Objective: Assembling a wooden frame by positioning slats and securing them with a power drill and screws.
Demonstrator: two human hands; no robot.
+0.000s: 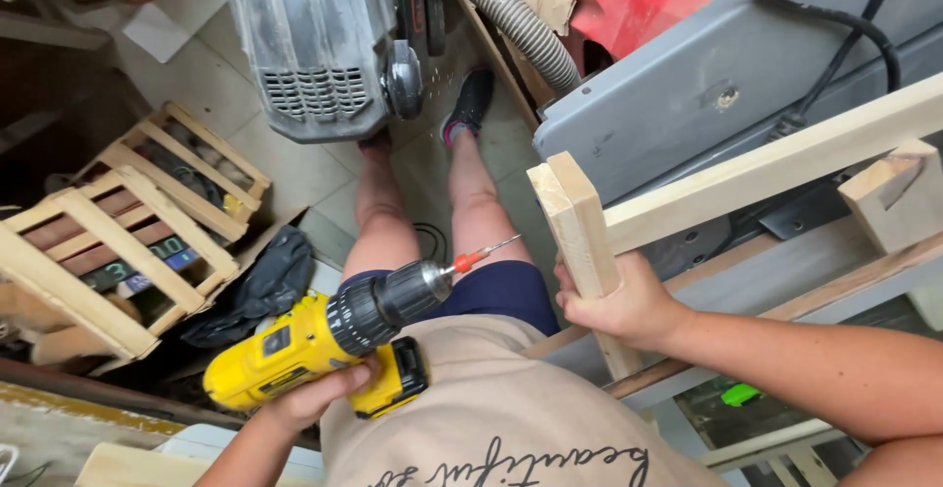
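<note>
My left hand grips the handle of a yellow and black cordless drill. Its thin bit points right, toward a light wooden frame. My right hand holds the frame's upright post just below where a long crossbar meets it. The bit's tip is a short gap left of the post, over my thigh. A second short block stands on the frame at the right.
A grey machine table with a black cable lies behind the frame. A grey power tool housing and a ribbed hose hang above my legs. Slatted wooden crates stand at the left on the tiled floor.
</note>
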